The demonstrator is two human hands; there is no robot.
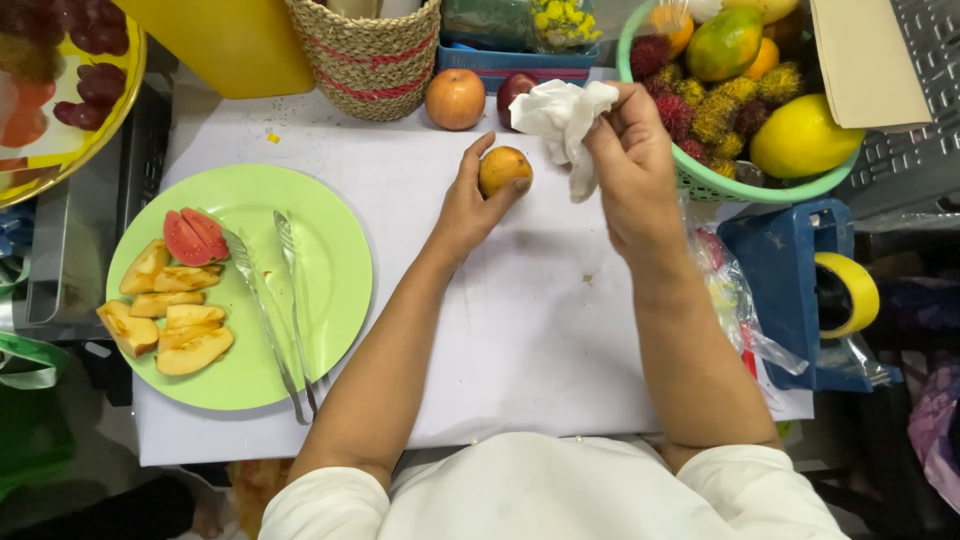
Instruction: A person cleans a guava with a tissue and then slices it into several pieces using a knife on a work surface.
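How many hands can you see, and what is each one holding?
2. The left hand holds a small orange fruit on the white board. The right hand holds a crumpled white tissue just beside the fruit. No other hands show.

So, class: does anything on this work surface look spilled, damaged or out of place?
Little stands out. A small yellow scrap lies loose on the white board near the woven basket, and a few dark specks mark the board.

White work table (520, 330) w/ grey metal counter (70, 270) at left, dim floor below, even light.
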